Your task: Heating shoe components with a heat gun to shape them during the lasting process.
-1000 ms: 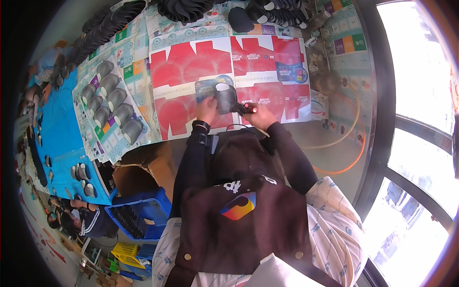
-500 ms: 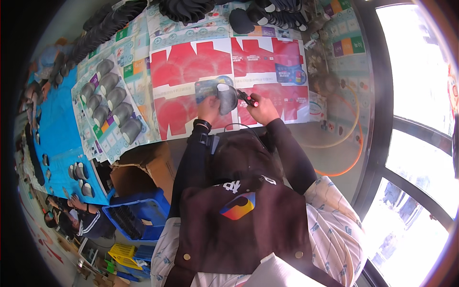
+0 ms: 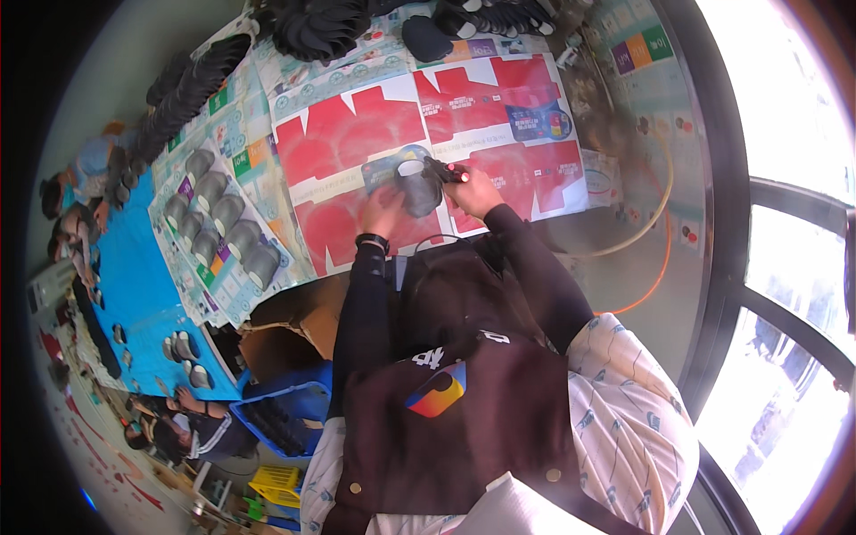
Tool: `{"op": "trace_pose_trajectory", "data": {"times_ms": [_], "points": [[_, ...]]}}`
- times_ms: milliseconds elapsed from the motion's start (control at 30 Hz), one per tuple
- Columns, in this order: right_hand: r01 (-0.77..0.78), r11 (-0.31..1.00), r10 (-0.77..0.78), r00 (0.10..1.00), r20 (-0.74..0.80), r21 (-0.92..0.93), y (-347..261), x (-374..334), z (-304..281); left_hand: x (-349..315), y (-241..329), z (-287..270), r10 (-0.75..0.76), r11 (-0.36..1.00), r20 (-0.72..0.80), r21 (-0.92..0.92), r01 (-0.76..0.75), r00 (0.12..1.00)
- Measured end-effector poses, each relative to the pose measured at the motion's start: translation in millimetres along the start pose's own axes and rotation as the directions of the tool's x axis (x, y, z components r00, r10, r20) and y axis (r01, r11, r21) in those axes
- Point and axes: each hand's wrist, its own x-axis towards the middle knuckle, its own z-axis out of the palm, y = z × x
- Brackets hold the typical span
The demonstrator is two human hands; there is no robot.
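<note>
- Pale printed sheeting (image 3: 254, 107) spreads across the work surface, with bright window panes (image 3: 776, 254) off to the right.
- A red-and-white printed sheet (image 3: 343, 129) lies flat on top, beneath both hands.
- Left hand (image 3: 382, 212): fingers bent in a narrow grip on the left side of a rounded gray piece (image 3: 419, 194); the exact placing of each fingertip is too small to tell.
- Right hand (image 3: 475, 192): fingers wrapped around a black tool (image 3: 440, 168) with red ends, its dark front reaching toward the gray piece's upper right edge; I cannot tell whether the two touch.
- Blue crate (image 3: 305, 403), below the table edge on the left: dark pieces (image 3: 272, 426) are bunched inside.
- Cardboard box (image 3: 321, 325), just beside that crate, its flaps spread; its contents are hard to make out.
- Yellow crate (image 3: 275, 484), lower down; what it holds is unclear.
- The gray piece sits between the two hands, against the left fingers and just left of the right ones, its pale patch at the top.
- More gray pieces (image 3: 226, 214) stand in two rows to the left.
</note>
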Motion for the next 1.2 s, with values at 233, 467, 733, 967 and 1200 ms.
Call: {"op": "trace_pose_trajectory", "data": {"times_ms": [233, 467, 733, 967, 1200], "points": [[0.111, 0.988, -0.119, 0.991, 0.068, 0.109, 25.7, 15.1, -3.2, -25.7, -10.6, -49.9, -0.192, 0.939, 0.05, -0.28, 0.199, 0.98], [-0.029, 0.993, 0.005, 0.978, 0.209, 0.115, 11.2, 9.2, -15.2, -53.2, -4.2, -70.3, -0.265, 0.857, 0.051, -0.446, 0.259, 0.963], [0.05, 0.998, -0.058, 0.978, 0.203, 0.041, 28.5, 24.4, -16.1, -57.0, -0.2, -63.4, -0.262, 0.808, 0.04, -0.538, 0.242, 0.964], [0.146, 0.963, -0.05, 0.923, 0.381, -0.227, 29.6, 18.1, -23.4, -56.2, -6.1, -58.3, -0.268, 0.8, 0.018, -0.553, 0.233, 0.963], [0.155, 0.982, -0.119, 0.951, 0.287, -0.108, 20.2, 6.5, -28.9, -37.8, -5.7, -43.6, -0.283, 0.817, 0.024, -0.518, 0.254, 0.959]]}}
